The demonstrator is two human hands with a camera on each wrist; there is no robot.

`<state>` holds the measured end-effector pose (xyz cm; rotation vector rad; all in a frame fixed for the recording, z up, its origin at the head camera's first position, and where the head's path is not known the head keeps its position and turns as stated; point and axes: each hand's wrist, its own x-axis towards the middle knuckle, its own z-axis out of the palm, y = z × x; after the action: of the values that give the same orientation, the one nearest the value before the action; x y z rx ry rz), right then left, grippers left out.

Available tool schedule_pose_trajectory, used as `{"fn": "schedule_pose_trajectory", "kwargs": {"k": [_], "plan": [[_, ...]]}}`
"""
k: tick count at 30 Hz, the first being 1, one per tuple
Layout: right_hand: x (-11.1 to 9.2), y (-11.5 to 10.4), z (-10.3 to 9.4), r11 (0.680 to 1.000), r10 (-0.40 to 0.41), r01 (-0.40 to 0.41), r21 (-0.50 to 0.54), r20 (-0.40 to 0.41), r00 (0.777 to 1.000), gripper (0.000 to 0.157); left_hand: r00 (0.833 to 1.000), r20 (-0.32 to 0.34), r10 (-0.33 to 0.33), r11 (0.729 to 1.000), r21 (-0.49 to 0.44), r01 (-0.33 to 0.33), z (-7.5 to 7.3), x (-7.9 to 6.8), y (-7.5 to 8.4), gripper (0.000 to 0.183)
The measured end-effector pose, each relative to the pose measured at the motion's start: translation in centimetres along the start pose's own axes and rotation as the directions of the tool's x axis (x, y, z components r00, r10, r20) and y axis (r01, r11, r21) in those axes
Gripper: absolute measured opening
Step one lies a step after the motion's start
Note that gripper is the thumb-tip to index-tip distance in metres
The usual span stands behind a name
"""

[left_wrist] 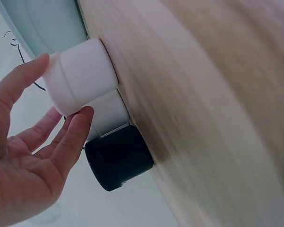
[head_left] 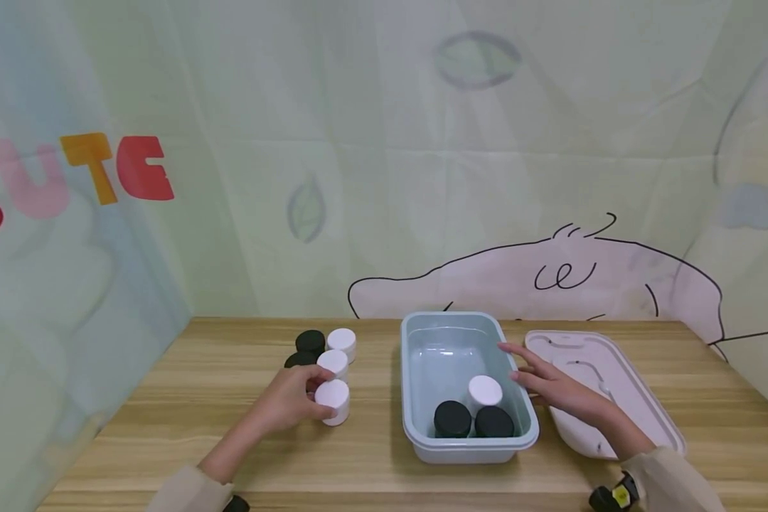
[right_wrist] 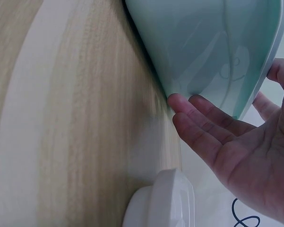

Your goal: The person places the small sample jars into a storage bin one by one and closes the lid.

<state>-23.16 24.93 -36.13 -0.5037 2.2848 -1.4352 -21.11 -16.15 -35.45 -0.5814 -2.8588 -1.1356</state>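
Fingers, left: thumb and fingers of the left hand (head_left: pixel 288 402) pinch the nearest white jar (head_left: pixel 333 403).
Fingers, right: extended and spread, those of the right hand (head_left: pixel 560 391) touch the bin's right side, one tip at the rim in the right wrist view.
Pinched jar: upright, left of centre in the lower half of the head view; upper left in the left wrist view.
Loose jars: two more white jars (head_left: pixel 342 345) stand just above it in the frame, with two black jars (head_left: pixel 310 342) to their left.
Blue bin (head_left: pixel 451 341): lower centre, upright on the wooden desk (head_left: pixel 374 405); inside, at its near end, one white jar and two black jars.
Pale lid (head_left: pixel 622 384): flat on the desk at lower right, partly behind the right hand.
Backdrop (head_left: pixel 371 142): printed cloth across the upper frame, coloured letters (head_left: pixel 144 168) at left.
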Motion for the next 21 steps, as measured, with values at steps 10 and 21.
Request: {"fn": "schedule_pose_trajectory", "kwargs": {"k": [10,21], "plan": [[0.0,-0.1,0.0,1.000,0.014,-0.014,-0.004,-0.008,1.000,0.057,0.999,-0.034,0.031,0.998,-0.056,-0.033,-0.5,0.3,0.6,0.045],[0.0,0.0,0.0,1.000,0.016,-0.016,-0.003,-0.007,1.000,0.057,0.993,-0.117,-0.004,0.980,-0.197,-0.020,-0.8,1.0,3.0,0.043]]}}
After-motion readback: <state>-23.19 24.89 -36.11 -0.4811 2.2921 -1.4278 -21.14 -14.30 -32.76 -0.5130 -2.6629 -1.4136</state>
